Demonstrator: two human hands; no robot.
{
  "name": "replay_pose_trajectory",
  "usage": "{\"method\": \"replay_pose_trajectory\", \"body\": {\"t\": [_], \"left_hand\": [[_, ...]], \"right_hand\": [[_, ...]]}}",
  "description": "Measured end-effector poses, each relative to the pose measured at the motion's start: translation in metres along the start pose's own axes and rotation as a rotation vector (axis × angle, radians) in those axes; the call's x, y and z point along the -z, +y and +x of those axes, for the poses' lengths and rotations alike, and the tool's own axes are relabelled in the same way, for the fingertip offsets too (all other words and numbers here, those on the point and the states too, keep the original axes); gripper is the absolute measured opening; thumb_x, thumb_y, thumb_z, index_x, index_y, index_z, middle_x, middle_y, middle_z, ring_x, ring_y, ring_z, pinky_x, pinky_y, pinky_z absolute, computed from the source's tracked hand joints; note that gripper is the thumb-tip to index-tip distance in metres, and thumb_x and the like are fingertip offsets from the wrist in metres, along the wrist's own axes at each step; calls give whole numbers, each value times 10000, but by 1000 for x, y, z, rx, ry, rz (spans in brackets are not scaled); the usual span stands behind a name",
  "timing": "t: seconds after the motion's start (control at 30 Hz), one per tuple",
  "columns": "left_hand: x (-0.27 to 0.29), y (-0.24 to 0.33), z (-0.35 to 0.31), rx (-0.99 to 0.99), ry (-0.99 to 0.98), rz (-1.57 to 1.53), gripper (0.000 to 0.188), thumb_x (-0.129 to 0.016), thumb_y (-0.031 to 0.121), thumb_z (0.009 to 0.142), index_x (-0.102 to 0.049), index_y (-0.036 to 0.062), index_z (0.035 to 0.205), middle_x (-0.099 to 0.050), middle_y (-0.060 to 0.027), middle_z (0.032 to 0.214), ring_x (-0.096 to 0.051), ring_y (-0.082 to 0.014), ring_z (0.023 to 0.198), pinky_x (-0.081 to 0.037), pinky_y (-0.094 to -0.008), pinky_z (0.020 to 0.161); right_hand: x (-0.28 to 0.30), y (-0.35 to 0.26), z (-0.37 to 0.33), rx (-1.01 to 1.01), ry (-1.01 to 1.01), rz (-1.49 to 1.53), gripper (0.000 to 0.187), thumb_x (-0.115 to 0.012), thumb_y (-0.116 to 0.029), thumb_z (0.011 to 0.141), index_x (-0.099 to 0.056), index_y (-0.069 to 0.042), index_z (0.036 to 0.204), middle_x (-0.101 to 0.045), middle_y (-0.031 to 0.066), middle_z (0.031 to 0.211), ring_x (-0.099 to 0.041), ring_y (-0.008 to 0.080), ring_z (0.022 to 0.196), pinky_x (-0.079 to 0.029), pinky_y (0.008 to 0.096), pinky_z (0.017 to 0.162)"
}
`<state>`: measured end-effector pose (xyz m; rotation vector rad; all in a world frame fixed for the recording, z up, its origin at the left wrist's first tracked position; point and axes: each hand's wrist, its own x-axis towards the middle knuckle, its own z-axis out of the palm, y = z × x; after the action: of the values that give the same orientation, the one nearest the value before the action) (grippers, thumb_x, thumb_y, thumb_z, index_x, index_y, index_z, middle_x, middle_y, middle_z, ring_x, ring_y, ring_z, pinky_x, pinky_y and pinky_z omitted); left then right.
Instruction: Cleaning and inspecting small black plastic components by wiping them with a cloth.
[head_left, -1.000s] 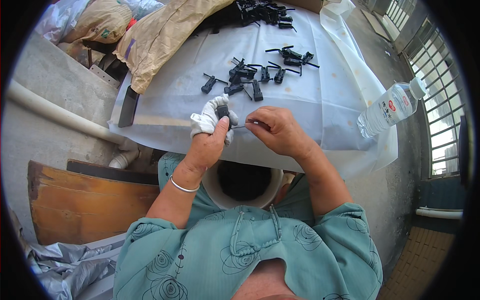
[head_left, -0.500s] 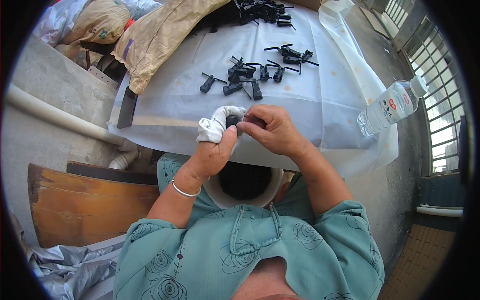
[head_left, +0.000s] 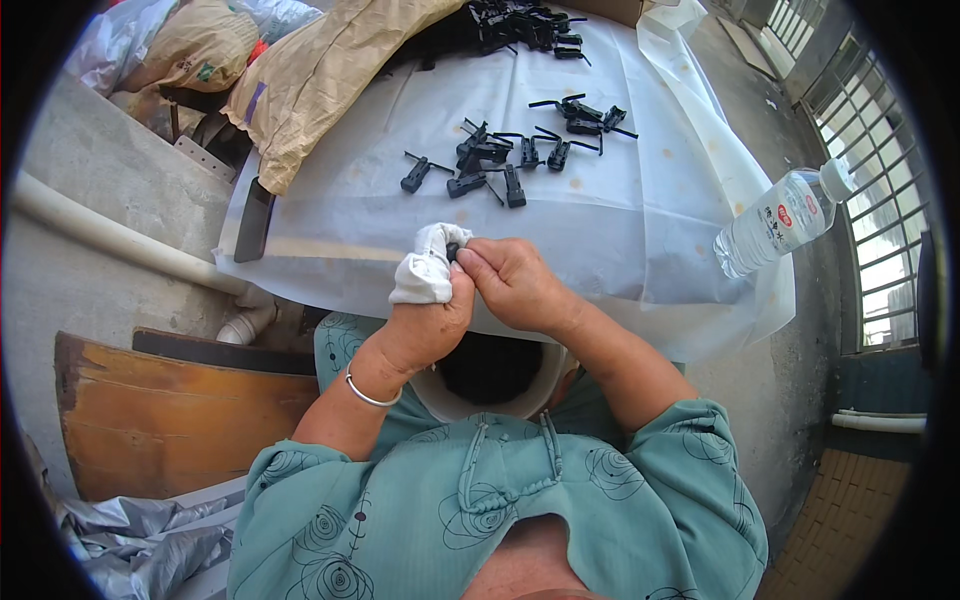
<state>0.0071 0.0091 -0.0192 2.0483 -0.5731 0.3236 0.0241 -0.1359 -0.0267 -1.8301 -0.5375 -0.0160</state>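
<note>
My left hand [head_left: 438, 305], its fingers wrapped in a white cloth [head_left: 424, 272], is closed around a small black plastic part [head_left: 453, 251], of which only a bit shows. My right hand [head_left: 515, 282] is closed against the same part, thumb and fingers pressed together right beside the left thumb. Both hands meet over the table's near edge. Beyond them lie several black plastic parts with thin arms [head_left: 480, 155], loosely grouped on the sheet. Below my hands, between my knees, stands a white bucket [head_left: 437, 392] with dark contents.
A translucent plastic sheet [head_left: 350, 220] covers the table. A heap of black parts [head_left: 520, 25] sits at the far side, next to a brown paper sack [head_left: 330, 80]. A water bottle [head_left: 770, 225] stands at the right edge. Wooden boards [head_left: 180, 415] lean at the left.
Both hands have come slightly down and closer to me. My right hand has rolled over, its fingers now curled tightly against the black part; the pinch was looser before.
</note>
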Motion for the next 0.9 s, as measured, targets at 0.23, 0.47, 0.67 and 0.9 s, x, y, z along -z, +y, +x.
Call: {"method": "replay_pose_trajectory", "body": {"t": [0.23,0.47,0.67,0.9], "left_hand": [[33,1,-9,-107,-459,208,362,-534,242,878,-538,27,1170,-594,-143,1084,-571,-289,972,-435,-329,868],[25,-15,-3,508,-216,-370,256,-455,176,929,-543,22,1114,-590,-27,950,-554,-65,651,-429,-206,557],[18,-18,4,715,-276,-920,220,-451,136,921,-551,24,1081,-632,-78,894,-556,-71,608,-392,-204,465],[11,2,17,979,-128,-1333,196,-508,148,904,-568,55,1066,-631,-52,852,-499,-60,545,-394,-183,455]], "right_hand": [[43,8,23,-112,96,-567,285,-572,-290,842,-562,-18,758,-601,129,703,-551,308,613,-439,364,576],[35,23,20,-119,46,-821,239,-590,-247,787,-536,-29,868,-617,153,793,-594,338,682,-469,420,622],[48,12,4,99,403,-599,205,-603,-110,782,-557,-27,963,-607,126,795,-578,290,623,-472,361,572],[47,-4,-4,460,-45,-541,304,-614,-36,755,-556,-38,1053,-554,86,734,-534,224,550,-429,345,504]]}}
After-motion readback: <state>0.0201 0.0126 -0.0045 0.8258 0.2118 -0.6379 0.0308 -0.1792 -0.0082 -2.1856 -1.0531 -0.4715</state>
